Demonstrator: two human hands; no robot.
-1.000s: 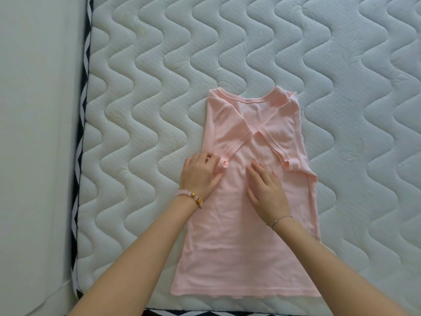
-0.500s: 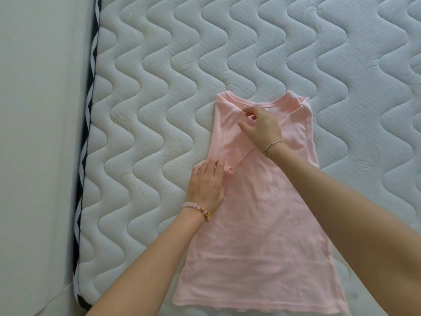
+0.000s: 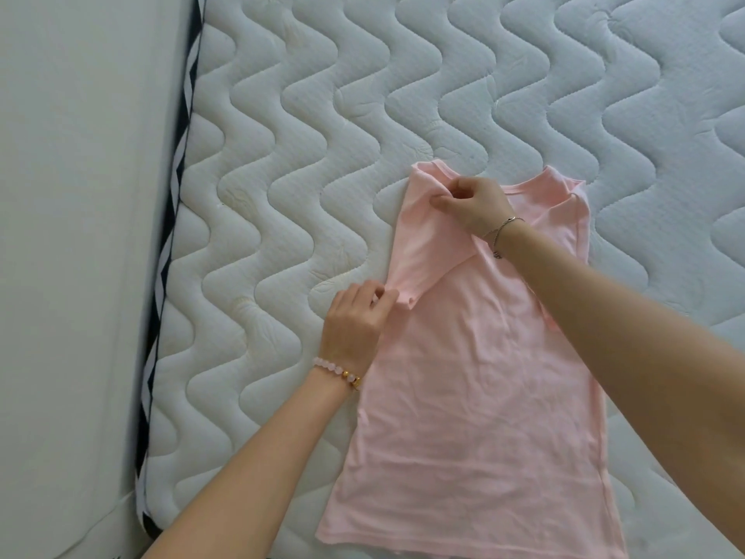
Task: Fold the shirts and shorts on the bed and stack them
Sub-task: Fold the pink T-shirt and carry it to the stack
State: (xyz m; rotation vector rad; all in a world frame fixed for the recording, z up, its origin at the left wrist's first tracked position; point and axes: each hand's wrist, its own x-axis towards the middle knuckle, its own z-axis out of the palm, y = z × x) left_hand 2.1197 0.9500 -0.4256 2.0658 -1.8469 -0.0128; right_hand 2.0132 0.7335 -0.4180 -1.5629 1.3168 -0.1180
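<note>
Since half a second ago, the right hand [image 3: 473, 205] has moved from the middle of the neckline to the shoulder corner on the left side of the pink shirt [image 3: 463, 377], and the left hand [image 3: 354, 322] has stayed at the folded sleeve edge. Right-hand fingers [image 3: 443, 203] are closed in a pinch on a small fold of cloth near the collar. Left-hand fingers [image 3: 383, 300] are bent and pinch the shirt's edge where the sleeve tip lies.

Soft and thin, the shirt lies flat on the bed [image 3: 322, 135], with light wrinkles across its body. Both sleeves are folded inward, so the upper part is narrow and the hem below is wider. The bed surface is a white quilted mattress with wavy stitched lines. A black and white striped trim [image 3: 169, 256] runs down its left border, and a plain pale surface [image 3: 80, 236] lies beyond it. Much bare mattress stays open above the shirt and on both sides.
</note>
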